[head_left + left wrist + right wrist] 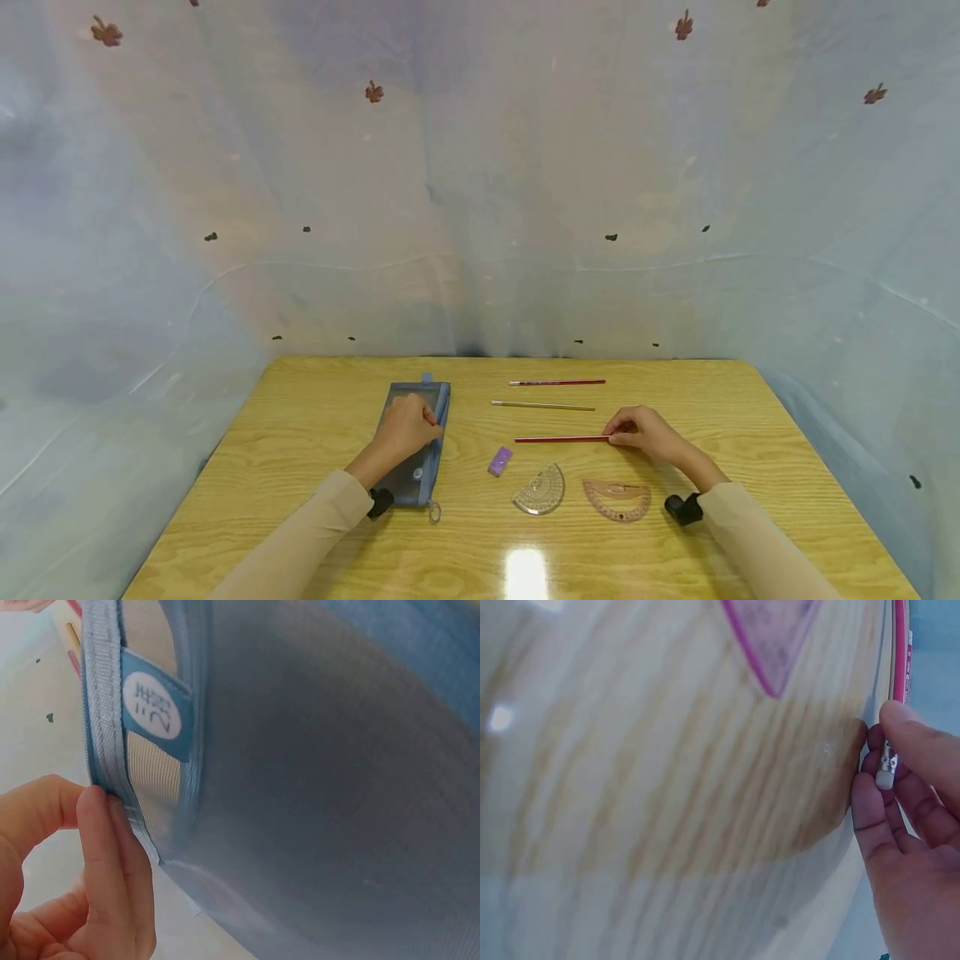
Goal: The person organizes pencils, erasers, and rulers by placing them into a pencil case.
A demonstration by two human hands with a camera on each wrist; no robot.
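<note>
A blue-grey mesh pencil case (405, 485) lies on the left part of the table, a ring hanging from its near corner. My left hand (406, 429) reaches over it and pinches its right edge between thumb and fingers. In the left wrist view, the zip edge of the case with its label (154, 703) is close to those fingers. My right hand (647, 431) pinches a dark pink pencil (558, 439) by its eraser end. The white eraser tip (885, 780) shows below the thumb in the right wrist view, and the pencil's other end points left.
Beyond the held pencil lie a yellowish pencil (543, 406) and a red pencil (558, 382). Closer in are a purple eraser (500, 462), a clear protractor (542, 492) and a pinkish protractor (617, 502). A patterned curtain (480, 208) hangs behind the wooden table (300, 442).
</note>
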